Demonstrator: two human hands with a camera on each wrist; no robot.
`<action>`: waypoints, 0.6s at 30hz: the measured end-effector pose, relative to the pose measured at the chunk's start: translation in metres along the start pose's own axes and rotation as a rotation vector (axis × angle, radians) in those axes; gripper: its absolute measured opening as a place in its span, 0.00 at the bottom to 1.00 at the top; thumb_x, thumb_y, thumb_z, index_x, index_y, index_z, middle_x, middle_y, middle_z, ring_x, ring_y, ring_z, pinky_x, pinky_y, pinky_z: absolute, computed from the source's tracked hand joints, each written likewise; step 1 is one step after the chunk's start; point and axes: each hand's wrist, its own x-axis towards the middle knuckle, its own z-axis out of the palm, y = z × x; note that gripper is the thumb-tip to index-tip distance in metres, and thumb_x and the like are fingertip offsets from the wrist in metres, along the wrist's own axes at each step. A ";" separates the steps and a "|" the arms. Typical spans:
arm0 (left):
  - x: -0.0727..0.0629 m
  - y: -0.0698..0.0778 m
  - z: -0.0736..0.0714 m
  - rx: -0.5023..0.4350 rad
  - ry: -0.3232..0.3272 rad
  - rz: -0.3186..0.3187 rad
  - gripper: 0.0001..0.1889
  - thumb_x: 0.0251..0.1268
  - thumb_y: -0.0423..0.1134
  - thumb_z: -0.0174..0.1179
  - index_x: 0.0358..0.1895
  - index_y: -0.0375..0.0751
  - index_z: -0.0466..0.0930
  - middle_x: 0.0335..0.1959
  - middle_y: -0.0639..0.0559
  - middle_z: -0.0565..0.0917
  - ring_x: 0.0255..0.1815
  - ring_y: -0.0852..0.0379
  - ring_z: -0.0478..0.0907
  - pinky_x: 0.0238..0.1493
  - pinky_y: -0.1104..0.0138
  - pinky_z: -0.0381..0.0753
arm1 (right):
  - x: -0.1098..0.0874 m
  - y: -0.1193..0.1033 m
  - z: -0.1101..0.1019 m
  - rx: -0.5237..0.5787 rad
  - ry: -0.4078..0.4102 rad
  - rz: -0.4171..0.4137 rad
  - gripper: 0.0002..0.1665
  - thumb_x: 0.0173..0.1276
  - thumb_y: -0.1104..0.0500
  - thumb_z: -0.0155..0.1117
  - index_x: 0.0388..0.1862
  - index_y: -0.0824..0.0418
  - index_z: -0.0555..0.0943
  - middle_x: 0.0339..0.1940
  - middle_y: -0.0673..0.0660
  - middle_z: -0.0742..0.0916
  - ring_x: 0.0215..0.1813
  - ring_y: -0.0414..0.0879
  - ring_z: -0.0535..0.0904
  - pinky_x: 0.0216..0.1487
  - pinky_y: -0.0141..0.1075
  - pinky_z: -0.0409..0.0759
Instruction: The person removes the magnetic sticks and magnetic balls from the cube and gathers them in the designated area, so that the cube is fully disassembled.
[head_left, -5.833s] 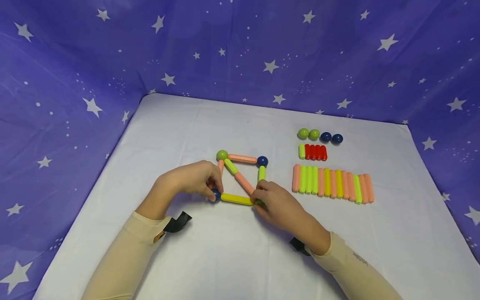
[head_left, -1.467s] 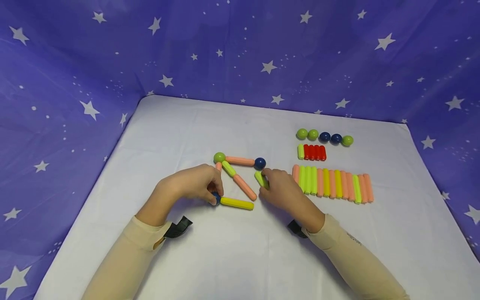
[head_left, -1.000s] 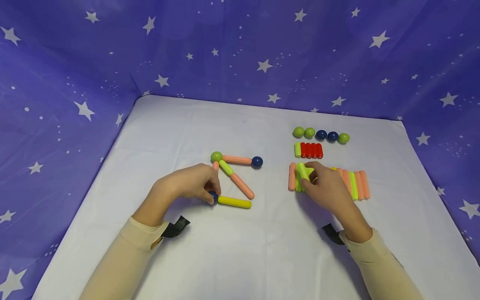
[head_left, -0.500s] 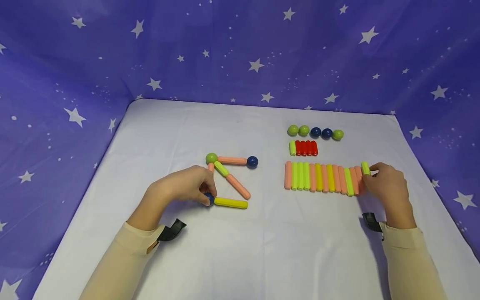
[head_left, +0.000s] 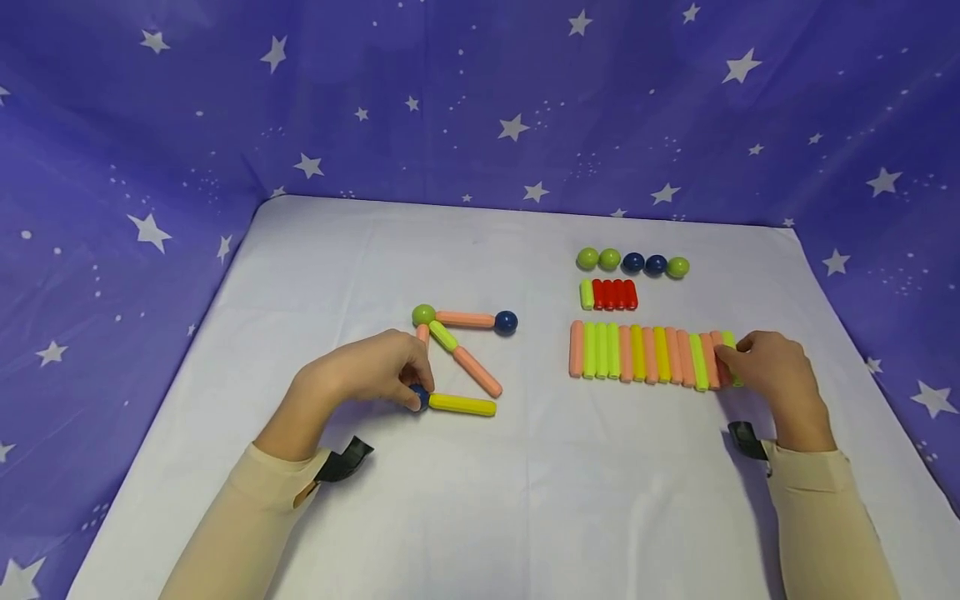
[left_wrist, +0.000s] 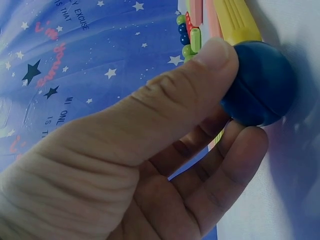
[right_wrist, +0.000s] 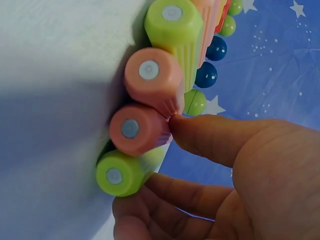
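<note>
Between thumb and fingers my left hand [head_left: 378, 367] holds a dark blue ball [left_wrist: 270, 82] at the near left corner of a flat figure. A yellow magnetic rod [head_left: 462, 406] runs right from that ball. A green ball [head_left: 423, 315] tops the figure, joined by a pink rod [head_left: 465, 320] to another blue ball [head_left: 506, 322]. Slanting down from it are a short light-green rod [head_left: 444, 336] and a pink rod [head_left: 477, 372] with a free lower end. My right hand [head_left: 772, 367] has its fingers against a light-green rod [right_wrist: 120, 174] ending the rod row; its thumb touches the neighbouring pink rod [right_wrist: 140, 129].
The row of long rods [head_left: 637, 354] lies side by side at the right. Behind it are short red rods [head_left: 613, 294] with one short green rod [head_left: 587, 294], then a line of green and blue balls [head_left: 633, 262]. A starry purple cloth [head_left: 480, 100] rises behind the table.
A green ball left the figure's near right corner and joined the ball line. My right hand carried the light-green rod from the figure to the row's right end. My left hand stayed.
</note>
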 end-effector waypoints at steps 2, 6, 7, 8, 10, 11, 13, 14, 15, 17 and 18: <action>0.000 0.000 0.000 0.004 0.000 0.000 0.09 0.50 0.34 0.75 0.36 0.48 0.89 0.26 0.59 0.79 0.28 0.59 0.71 0.32 0.66 0.74 | 0.001 0.000 0.000 0.001 -0.015 -0.008 0.39 0.71 0.42 0.55 0.55 0.80 0.71 0.46 0.76 0.78 0.41 0.65 0.74 0.35 0.51 0.75; 0.000 0.000 0.000 0.006 -0.006 -0.007 0.09 0.50 0.34 0.75 0.36 0.49 0.89 0.26 0.60 0.79 0.29 0.59 0.72 0.32 0.66 0.74 | 0.001 -0.002 0.002 0.002 -0.017 -0.056 0.40 0.71 0.40 0.55 0.55 0.80 0.71 0.48 0.76 0.78 0.42 0.66 0.74 0.36 0.52 0.75; 0.000 0.000 0.000 0.005 -0.008 -0.009 0.09 0.51 0.34 0.75 0.36 0.49 0.89 0.26 0.59 0.79 0.29 0.59 0.72 0.32 0.66 0.74 | 0.001 -0.003 0.002 0.001 -0.018 -0.062 0.40 0.71 0.40 0.54 0.54 0.80 0.71 0.48 0.76 0.78 0.42 0.66 0.74 0.36 0.52 0.75; 0.000 0.000 -0.001 0.005 -0.009 -0.011 0.09 0.51 0.34 0.75 0.36 0.49 0.89 0.26 0.59 0.79 0.29 0.59 0.72 0.32 0.66 0.74 | -0.001 -0.005 0.002 -0.004 -0.012 -0.063 0.40 0.71 0.40 0.53 0.54 0.80 0.72 0.47 0.76 0.79 0.42 0.66 0.74 0.35 0.51 0.75; 0.000 0.001 -0.001 0.006 -0.013 -0.012 0.09 0.51 0.34 0.75 0.36 0.49 0.89 0.26 0.60 0.79 0.29 0.59 0.72 0.32 0.66 0.74 | -0.004 -0.011 0.001 -0.019 -0.003 -0.043 0.41 0.71 0.39 0.52 0.54 0.80 0.72 0.47 0.76 0.79 0.41 0.66 0.75 0.33 0.50 0.75; 0.000 0.001 -0.001 0.006 -0.015 -0.013 0.09 0.51 0.34 0.75 0.36 0.49 0.89 0.26 0.60 0.79 0.29 0.59 0.72 0.32 0.66 0.74 | -0.006 -0.016 0.001 -0.030 0.011 -0.034 0.41 0.71 0.39 0.51 0.55 0.80 0.71 0.47 0.76 0.79 0.40 0.66 0.75 0.32 0.50 0.75; 0.000 0.001 -0.001 0.006 -0.015 -0.010 0.09 0.51 0.34 0.75 0.36 0.49 0.89 0.26 0.60 0.79 0.29 0.60 0.72 0.32 0.66 0.74 | -0.012 -0.032 0.001 -0.054 0.045 -0.018 0.40 0.72 0.40 0.51 0.56 0.79 0.71 0.48 0.77 0.78 0.41 0.67 0.75 0.32 0.51 0.76; 0.000 0.001 -0.001 0.007 -0.014 -0.010 0.09 0.51 0.34 0.75 0.36 0.49 0.89 0.26 0.60 0.79 0.29 0.60 0.72 0.32 0.66 0.74 | -0.014 -0.042 0.002 -0.059 0.070 -0.028 0.39 0.71 0.41 0.52 0.56 0.78 0.70 0.47 0.77 0.77 0.42 0.67 0.75 0.32 0.52 0.76; 0.000 0.001 -0.001 0.007 -0.013 -0.010 0.09 0.51 0.34 0.75 0.36 0.49 0.89 0.26 0.60 0.79 0.29 0.60 0.72 0.32 0.66 0.74 | -0.017 -0.052 0.004 -0.059 0.102 -0.051 0.38 0.71 0.42 0.53 0.57 0.78 0.70 0.48 0.77 0.77 0.42 0.68 0.75 0.34 0.53 0.77; 0.000 0.001 -0.001 0.006 -0.011 -0.009 0.09 0.50 0.34 0.75 0.36 0.48 0.89 0.26 0.60 0.79 0.29 0.60 0.72 0.32 0.66 0.74 | -0.024 -0.076 0.009 -0.043 0.165 -0.143 0.34 0.71 0.45 0.55 0.57 0.75 0.72 0.47 0.75 0.78 0.43 0.67 0.75 0.37 0.55 0.77; 0.000 0.000 -0.001 0.006 -0.010 -0.010 0.09 0.50 0.34 0.75 0.36 0.48 0.89 0.26 0.60 0.79 0.29 0.60 0.72 0.32 0.66 0.74 | -0.028 -0.089 0.011 -0.027 0.182 -0.209 0.31 0.71 0.47 0.56 0.57 0.74 0.73 0.47 0.74 0.78 0.44 0.66 0.75 0.40 0.56 0.77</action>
